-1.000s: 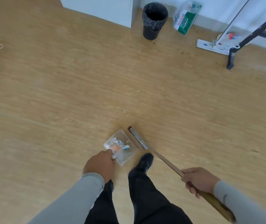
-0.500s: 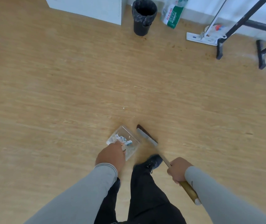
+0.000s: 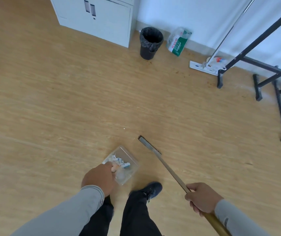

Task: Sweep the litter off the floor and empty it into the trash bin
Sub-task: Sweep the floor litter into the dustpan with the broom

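Over the last 1 s the view tipped up and the trash bin [image 3: 151, 43] slid further into frame, so pickup looked done. Left hand [image 3: 99, 178] fingers gripped the clear dustpan [image 3: 127, 167] of paper litter [image 3: 119, 162]; right hand [image 3: 202, 197] clenched the broom [image 3: 163, 163], trash bin well ahead.

Bare floor [image 3: 85, 99] lies open between the person and the bin [image 3: 150, 42]. The bin stands just beside the cabinet [image 3: 102, 19] on its left, with a green bag [image 3: 179, 42] near on its right, against the wall. Farther right, a mop [image 3: 204, 67] and black stand legs [image 3: 259, 79] crowd the floor. The bin's mouth is open from above.
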Action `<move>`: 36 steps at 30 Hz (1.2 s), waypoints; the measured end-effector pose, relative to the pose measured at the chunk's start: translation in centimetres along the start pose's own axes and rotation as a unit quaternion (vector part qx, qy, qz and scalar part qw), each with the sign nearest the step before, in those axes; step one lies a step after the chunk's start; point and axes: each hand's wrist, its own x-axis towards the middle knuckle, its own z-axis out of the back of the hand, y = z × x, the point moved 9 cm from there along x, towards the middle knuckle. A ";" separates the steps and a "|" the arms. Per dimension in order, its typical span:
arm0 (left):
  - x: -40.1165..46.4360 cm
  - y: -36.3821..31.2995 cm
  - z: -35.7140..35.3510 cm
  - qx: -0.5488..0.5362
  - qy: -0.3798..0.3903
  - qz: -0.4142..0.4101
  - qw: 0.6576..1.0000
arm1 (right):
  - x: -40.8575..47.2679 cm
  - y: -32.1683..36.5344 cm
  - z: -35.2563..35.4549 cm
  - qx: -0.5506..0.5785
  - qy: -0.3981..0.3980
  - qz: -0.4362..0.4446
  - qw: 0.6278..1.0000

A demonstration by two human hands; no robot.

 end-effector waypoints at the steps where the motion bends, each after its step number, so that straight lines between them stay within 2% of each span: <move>1: 0.2 0.5 0.7 0.003 -0.006 -0.001 1.000 | 0.8 0.9 0.2 0.004 -0.013 0.005 1.000; 7: 2.6 2.1 4.2 0.077 -0.010 -0.033 0.996 | 6.5 6.1 1.1 0.032 -0.075 0.027 0.996; 14: 7.3 3.0 6.1 0.121 -0.004 -0.029 0.992 | 12.9 9.2 -1.7 -0.043 -0.077 0.018 0.996; 18: 8.4 4.2 7.3 0.123 -0.004 -0.013 0.992 | 12.2 7.8 -6.5 -0.096 -0.018 0.014 0.995; 20: 8.4 4.4 7.3 0.120 -0.003 -0.012 0.993 | 10.2 6.6 -7.1 -0.074 0.046 0.018 0.996; 23: 8.1 4.2 7.2 0.112 -0.003 -0.014 0.994 | 6.0 4.4 -5.3 0.031 0.104 0.000 0.994; 26: 8.0 4.3 7.1 0.110 -0.008 -0.020 0.994 | 3.2 3.4 -3.5 0.091 0.063 0.007 0.994; 30: 8.0 4.4 7.0 0.114 -0.009 -0.021 0.993 | 4.1 4.8 -2.9 0.088 0.000 0.008 0.996; 34: 7.9 4.2 7.0 0.116 -0.014 -0.025 0.993 | 7.7 7.6 -4.2 -0.012 -0.022 0.000 1.000; 36: 7.9 4.3 7.1 0.116 -0.017 -0.026 0.993 | 8.7 8.4 -6.7 -0.056 0.014 -0.004 0.998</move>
